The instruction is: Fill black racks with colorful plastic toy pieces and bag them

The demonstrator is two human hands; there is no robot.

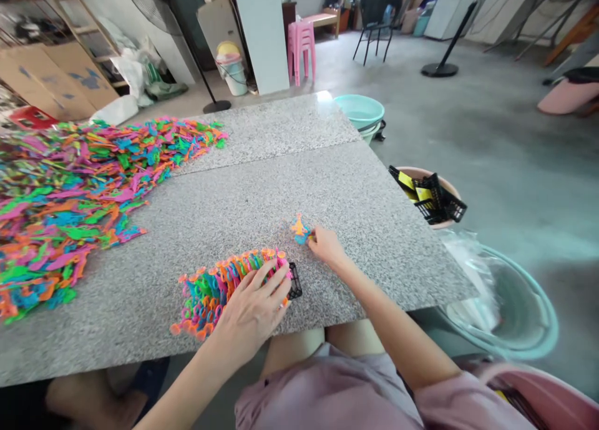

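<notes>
Several small plastic pieces (206, 293) in pink, green, blue and orange, with round orange ends, stand packed in a row near the table's front edge. Over the right part of this row lies my left hand (255, 305), its fingers stretched out and touching the pieces; its thumb is partly hidden. The end of a black plastic basket (295, 283) shows at the row's right. Just beyond it, my right hand (327, 246) pinches a small orange and blue plastic piece (300, 229) a short way from the row. The piece is slightly blurred.
A big heap of similar coloured pieces (93, 186) covers the left of the speckled stone table (262, 193). By the table's right edge stand a tub with black baskets (428, 196) and a teal tub (538, 311) with clear plastic bags. Another person's leg (88, 395) shows below left.
</notes>
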